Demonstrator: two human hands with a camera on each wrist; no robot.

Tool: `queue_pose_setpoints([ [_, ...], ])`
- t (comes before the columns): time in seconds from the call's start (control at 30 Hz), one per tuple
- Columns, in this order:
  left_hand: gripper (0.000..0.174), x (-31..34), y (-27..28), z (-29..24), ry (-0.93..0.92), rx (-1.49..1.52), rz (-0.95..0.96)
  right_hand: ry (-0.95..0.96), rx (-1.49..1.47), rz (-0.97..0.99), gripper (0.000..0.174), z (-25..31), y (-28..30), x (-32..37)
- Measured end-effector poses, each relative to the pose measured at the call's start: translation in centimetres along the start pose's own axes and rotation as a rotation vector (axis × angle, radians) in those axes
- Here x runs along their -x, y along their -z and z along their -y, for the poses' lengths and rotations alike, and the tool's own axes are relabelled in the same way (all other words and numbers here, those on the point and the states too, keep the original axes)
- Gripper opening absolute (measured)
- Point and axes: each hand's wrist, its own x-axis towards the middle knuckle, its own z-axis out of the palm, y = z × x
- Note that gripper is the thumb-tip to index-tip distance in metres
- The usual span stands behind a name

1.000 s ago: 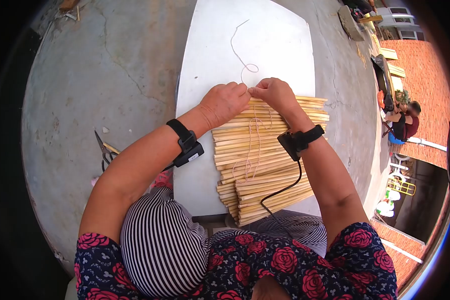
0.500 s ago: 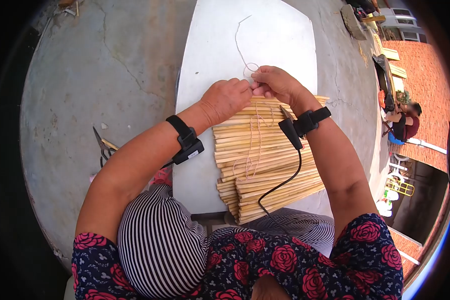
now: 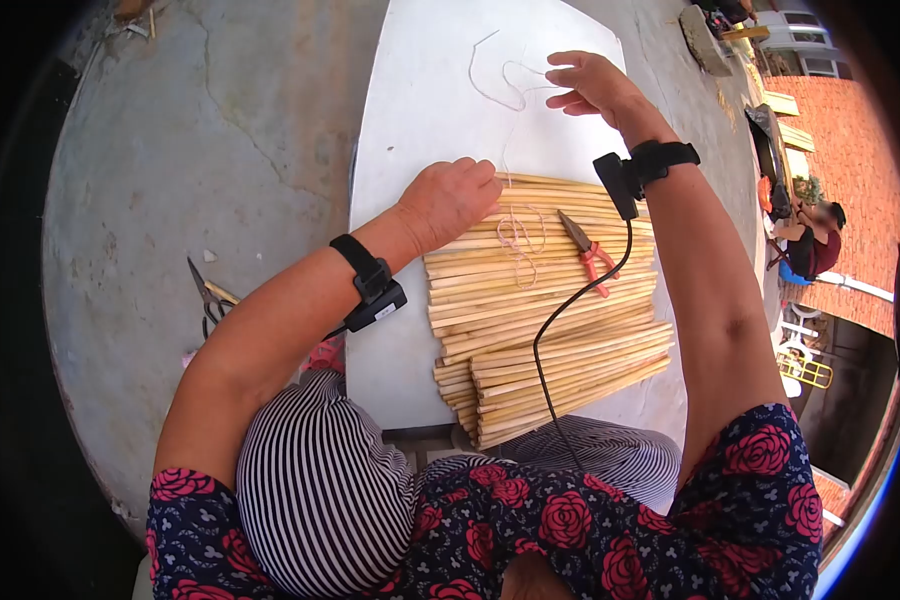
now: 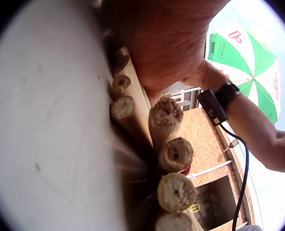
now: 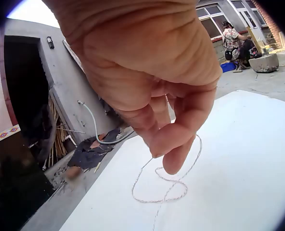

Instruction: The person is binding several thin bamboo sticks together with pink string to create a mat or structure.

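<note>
Ground (image 3: 140,150) of cracked grey concrete extends along both sides of a white table (image 3: 425,90). Pale sticks (image 3: 500,315), the largest item on the table, lie side by side across its width; the group nearest the person overlaps the sticks beneath it.

Left hand (image 3: 448,205): located at the left end of the farthest sticks, back uppermost, fingers bent. The cord (image 5: 173,198) passes beside its fingertips; whether these grip cord or stick cannot be told.

Right hand (image 3: 592,85): positioned above the far part of the table, well apart from the sticks. Thumb and fingertips are closely spaced and pinch the cord.

Dark scissors (image 3: 210,300): left of the table, just beside the left forearm in the head view.

Pliers (image 3: 587,252) with red handles: resting on the sticks, toward their right ends, nose directed away from the person.

Cord, thin and twisted: curves loosely over the table beyond the sticks. Pinkish loops (image 3: 515,235) of similar cord lie on the sticks.
</note>
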Motion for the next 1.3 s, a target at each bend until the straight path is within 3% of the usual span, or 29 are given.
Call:
queue_pose_setpoints([
  [0.03, 0.019, -0.1, 0.0, -0.1, 0.004, -0.006, 0.010, -0.021, 0.105, -0.007, 0.048, -1.1, -0.5, 0.5],
  [0.13, 0.023, -0.1, 0.1, 0.0, -0.028, 0.023, -0.059, 0.072, 0.430, -0.191, 0.023, -3.6, -1.7, 3.4],
  [0.17, 0.023, 0.0, 0.0, 0.0, -0.023, 0.012, -0.050, 0.121, 0.374, -0.190, 0.030, -4.6, -2.4, 4.5],
  [0.23, 0.023, 0.0, -0.1, 0.0, -0.016, -0.011, -0.033, -0.035, 0.267, 0.002, 0.038, -5.6, -4.3, 6.0],
  [0.3, 0.023, -0.1, -0.2, 0.0, -0.025, -0.011, -0.043, -0.095, 0.191, 0.071, 0.043, -5.7, -6.3, 7.2],
  [0.57, 0.023, 0.0, -0.4, 0.1, -0.020, -0.032, -0.045, 0.014, 0.227, 0.070, 0.023, -6.1, -8.7, 6.3],
  [0.67, 0.023, 0.1, -0.4, 0.2, -0.017, -0.033, -0.037, 0.398, 0.802, -0.227, 0.013, -4.6, -9.7, 7.3],
  [0.77, 0.023, -0.1, -0.3, 0.1, -0.013, -0.036, -0.031, 0.586, 0.843, -0.336, 0.007, -4.2, -8.5, 4.9],
  [0.9, 0.024, 0.0, -0.3, 0.0, -0.015, 0.002, -0.049, 0.740, 0.931, -0.666, 0.011, -1.5, -3.4, -0.5],
  [0.97, 0.024, -0.1, -0.2, 0.0, -0.013, -0.002, -0.042, 0.660, 1.047, -0.812, 0.016, 0.0, -0.1, -2.4],
  [1.03, 0.024, -0.1, -0.2, 0.0, -0.010, -0.017, -0.029, 0.727, 0.815, -1.006, 0.018, -0.1, 2.2, -4.9],
  [1.07, 0.024, -0.1, -0.1, -0.1, -0.008, -0.010, -0.028, 0.692, 0.872, -1.091, 0.014, -1.4, 3.1, -6.5],
  [1.1, 0.024, -0.2, -0.1, -0.2, -0.006, -0.005, -0.031, 0.568, 0.706, -0.885, 0.012, -1.5, 3.2, -6.2],
  [1.17, 0.023, -0.2, 0.0, -0.1, -0.007, -0.006, -0.037, 0.322, 0.369, -0.468, 0.030, -1.5, 2.9, -4.2],
  [1.2, 0.023, -0.2, 0.0, -0.1, -0.010, -0.010, -0.043, 0.290, 0.472, -0.374, 0.040, -1.3, 2.0, -2.1],
  [1.3, 0.023, -0.3, 0.0, -0.2, -0.012, -0.014, -0.047, 0.133, 0.684, -0.298, 0.023, -3.5, -0.4, 1.8],
])
